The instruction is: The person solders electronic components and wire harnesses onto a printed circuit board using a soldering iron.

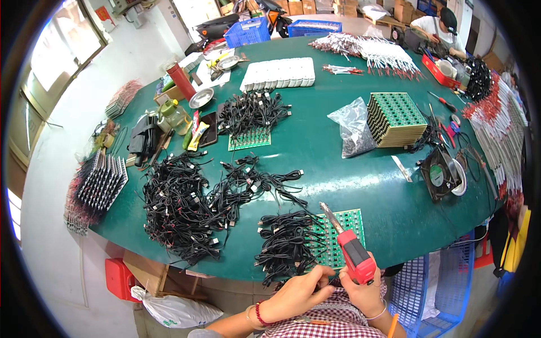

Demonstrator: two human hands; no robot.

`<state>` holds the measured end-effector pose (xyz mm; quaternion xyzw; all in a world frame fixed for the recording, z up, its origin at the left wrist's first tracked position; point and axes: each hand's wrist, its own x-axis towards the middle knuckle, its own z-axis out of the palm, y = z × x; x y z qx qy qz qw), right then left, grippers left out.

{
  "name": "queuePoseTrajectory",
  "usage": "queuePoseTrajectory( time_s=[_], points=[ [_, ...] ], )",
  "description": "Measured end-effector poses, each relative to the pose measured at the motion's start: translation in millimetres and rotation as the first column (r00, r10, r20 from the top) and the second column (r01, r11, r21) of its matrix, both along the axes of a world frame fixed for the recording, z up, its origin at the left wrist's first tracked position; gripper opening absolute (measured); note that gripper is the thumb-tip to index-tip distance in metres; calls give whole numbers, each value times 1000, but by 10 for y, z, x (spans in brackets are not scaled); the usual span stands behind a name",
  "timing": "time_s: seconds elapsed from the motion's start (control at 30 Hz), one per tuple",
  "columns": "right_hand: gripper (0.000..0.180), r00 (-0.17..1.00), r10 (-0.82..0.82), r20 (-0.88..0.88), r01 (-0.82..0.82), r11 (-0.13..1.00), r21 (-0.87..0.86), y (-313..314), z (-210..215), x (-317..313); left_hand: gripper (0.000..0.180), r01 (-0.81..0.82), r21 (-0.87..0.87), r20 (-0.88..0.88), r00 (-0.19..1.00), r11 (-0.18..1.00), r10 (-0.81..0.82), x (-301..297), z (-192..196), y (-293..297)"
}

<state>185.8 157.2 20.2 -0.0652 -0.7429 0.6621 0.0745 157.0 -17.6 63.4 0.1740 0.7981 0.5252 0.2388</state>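
Note:
My right hand [363, 296] is wrapped round the handle of a red and black soldering gun [355, 253]. Its metal tip points up and away, over a green circuit board panel [352, 222] at the near table edge. Black USB cables [284, 242] lie in a row along the panel's left side, their inner ends on it. Just below the panel, my left hand [298, 293] is closed, with thumb and fingers bent together close to my right hand; what they hold, if anything, is hidden.
A big heap of black cables [180, 208] lies left on the green table [321, 152]. Further back are a second cabled panel [248, 141], a stack of boards [397, 118], a plastic bag [355, 127] and white parts [279, 73]. A fan [438, 174] stands right. Another person [439, 31] sits far right.

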Motion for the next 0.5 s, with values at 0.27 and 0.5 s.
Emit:
queuePoseTrajectory(
  time_s=[0.27,0.5],
  points=[
    [47,990,29,137,-39,997,68,146,-48,23,14,-26,-136,-676,733,990,-74,-149,-234,206],
    [42,981,-65,183,80,994,-79,112,42,43,12,-18,-266,-500,857,964,-122,-160,-215,260]
  ],
)
